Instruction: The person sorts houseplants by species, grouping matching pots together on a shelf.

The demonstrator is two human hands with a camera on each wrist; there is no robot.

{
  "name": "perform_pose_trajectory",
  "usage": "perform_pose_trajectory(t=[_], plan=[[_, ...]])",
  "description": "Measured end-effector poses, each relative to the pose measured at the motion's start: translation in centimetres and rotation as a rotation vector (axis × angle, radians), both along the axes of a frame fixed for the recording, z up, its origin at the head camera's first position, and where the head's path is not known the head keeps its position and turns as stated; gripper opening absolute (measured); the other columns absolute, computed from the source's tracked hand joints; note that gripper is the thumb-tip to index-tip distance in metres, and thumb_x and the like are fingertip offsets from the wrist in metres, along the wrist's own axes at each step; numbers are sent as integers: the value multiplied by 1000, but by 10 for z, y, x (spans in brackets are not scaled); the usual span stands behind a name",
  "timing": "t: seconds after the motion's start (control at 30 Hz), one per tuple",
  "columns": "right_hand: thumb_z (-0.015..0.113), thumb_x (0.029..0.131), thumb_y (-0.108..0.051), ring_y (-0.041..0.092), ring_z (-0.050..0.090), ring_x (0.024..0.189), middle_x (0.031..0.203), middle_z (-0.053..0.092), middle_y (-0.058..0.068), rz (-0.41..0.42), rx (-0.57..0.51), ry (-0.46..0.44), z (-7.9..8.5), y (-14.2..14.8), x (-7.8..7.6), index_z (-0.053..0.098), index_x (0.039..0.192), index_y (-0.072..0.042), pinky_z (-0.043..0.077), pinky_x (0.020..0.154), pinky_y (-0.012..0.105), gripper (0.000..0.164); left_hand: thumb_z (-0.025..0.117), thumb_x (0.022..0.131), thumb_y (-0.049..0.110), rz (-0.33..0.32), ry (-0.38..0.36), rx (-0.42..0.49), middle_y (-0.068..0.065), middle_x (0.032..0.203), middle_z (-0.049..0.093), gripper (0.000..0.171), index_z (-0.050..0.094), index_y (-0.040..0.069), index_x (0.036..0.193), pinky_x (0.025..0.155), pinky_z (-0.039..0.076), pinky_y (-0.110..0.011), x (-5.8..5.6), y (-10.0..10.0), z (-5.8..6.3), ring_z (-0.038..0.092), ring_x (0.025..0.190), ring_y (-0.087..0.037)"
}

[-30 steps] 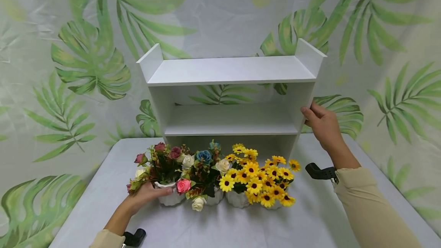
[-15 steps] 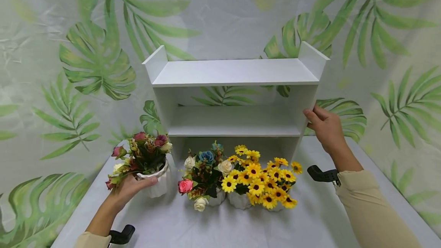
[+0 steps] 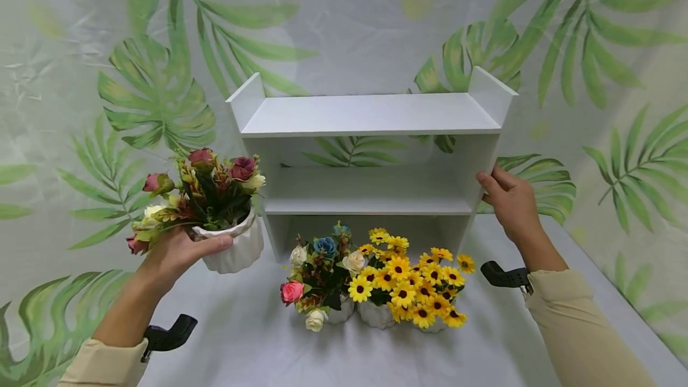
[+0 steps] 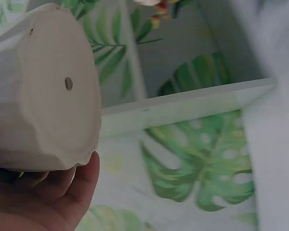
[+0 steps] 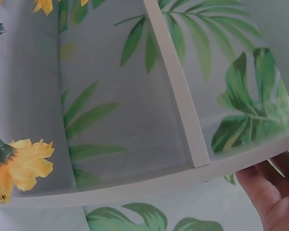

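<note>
My left hand [image 3: 174, 255] grips a white flowerpot [image 3: 236, 246] of artificial roses, mauve and cream, raised above the table left of the shelf. In the left wrist view the pot's underside [image 4: 53, 106] shows a small drain hole, and fingers [image 4: 89, 178] curl against its wall. My right hand [image 3: 512, 206] pinches the right side panel of a white shelf unit [image 3: 371, 115], thumb toward the front edge. The right wrist view has that hand [image 5: 274, 192] at the panel edge [image 5: 135, 185]. Its fingertips behind the panel are partly hidden.
Several other potted flowers stand in a row before the shelf: mixed roses [image 3: 322, 273] at left, yellow sunflowers [image 3: 403, 282] beside them. A pale cloth covers the table [image 3: 344, 363]. Behind hangs a leaf-patterned backdrop [image 3: 344, 28]. A black wrist mount [image 3: 502, 275] juts from the right sleeve.
My left hand has lifted the flowerpot of mauve roses out of the row, moving it left and up. My right hand stays at the shelf's side panel. The head view has shifted slightly.
</note>
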State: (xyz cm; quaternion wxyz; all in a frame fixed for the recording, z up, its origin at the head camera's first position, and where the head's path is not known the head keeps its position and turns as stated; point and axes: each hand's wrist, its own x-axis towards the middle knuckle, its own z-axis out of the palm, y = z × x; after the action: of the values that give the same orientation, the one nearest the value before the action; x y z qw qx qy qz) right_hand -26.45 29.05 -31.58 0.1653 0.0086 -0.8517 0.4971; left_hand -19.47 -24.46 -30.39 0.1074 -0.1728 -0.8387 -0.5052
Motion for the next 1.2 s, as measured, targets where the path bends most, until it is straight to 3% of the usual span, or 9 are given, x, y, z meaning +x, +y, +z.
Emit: perform_pose_trajectory(t=[0.2, 0.33, 0.63, 0.8, 0.93, 1.0, 1.2], plan=[[46, 102, -47, 41, 45, 139, 159, 34, 13, -6, -14, -1, -3, 0, -2, 31, 153, -22, 47, 99, 42, 59, 70, 87, 8, -31, 68, 1, 14, 132, 50, 68, 38, 13, 146, 89, 45, -7, -1, 17, 30, 50, 116, 1], [46, 102, -47, 41, 45, 138, 159, 33, 14, 4, 15, -9, -4, 1, -1, 29, 154, -21, 48, 98, 40, 60, 69, 87, 10, -60, 86, 10, 10, 132, 51, 65, 39, 16, 145, 89, 45, -9, -3, 30, 51, 50, 116, -4], [44, 102, -47, 43, 45, 137, 158, 34, 18, -17, 23, -1, -2, 0, 1, 29, 153, -18, 53, 92, 26, 61, 70, 85, 14, -105, 188, 13, 4, 139, 50, 66, 43, 18, 145, 95, 41, -14, -23, 54, 103, 46, 123, -6], [44, 103, -47, 44, 46, 137, 158, 35, 17, -17, 32, 7, -2, -1, 0, 30, 153, -19, 50, 96, 38, 59, 70, 87, 23, -81, 163, -8, 2, 138, 52, 61, 46, 19, 143, 89, 43, -16, -31, 60, 122, 49, 116, -7], [44, 103, -47, 44, 46, 137, 158, 35, 17, -15, 33, 13, -2, -1, -2, 30, 153, -20, 47, 98, 45, 59, 72, 85, 26, -60, 153, 34, 1, 138, 52, 63, 46, 20, 143, 91, 41, -20, -44, 66, 135, 48, 115, -8], [44, 103, -46, 44, 46, 137, 158, 34, 17, -11, 34, 14, -2, -1, -2, 30, 153, -19, 48, 97, 42, 59, 72, 85, 26, -55, 149, 54, 2, 139, 51, 65, 45, 22, 143, 93, 39, -24, -51, 69, 142, 47, 116, -9], [45, 102, -47, 43, 46, 136, 158, 35, 18, -2, 38, 4, -3, 2, -2, 31, 153, -21, 53, 87, 17, 59, 72, 84, 30, -33, 99, 88, 5, 142, 46, 70, 39, 26, 146, 102, 34, -33, -70, 82, 158, 41, 120, -10]])
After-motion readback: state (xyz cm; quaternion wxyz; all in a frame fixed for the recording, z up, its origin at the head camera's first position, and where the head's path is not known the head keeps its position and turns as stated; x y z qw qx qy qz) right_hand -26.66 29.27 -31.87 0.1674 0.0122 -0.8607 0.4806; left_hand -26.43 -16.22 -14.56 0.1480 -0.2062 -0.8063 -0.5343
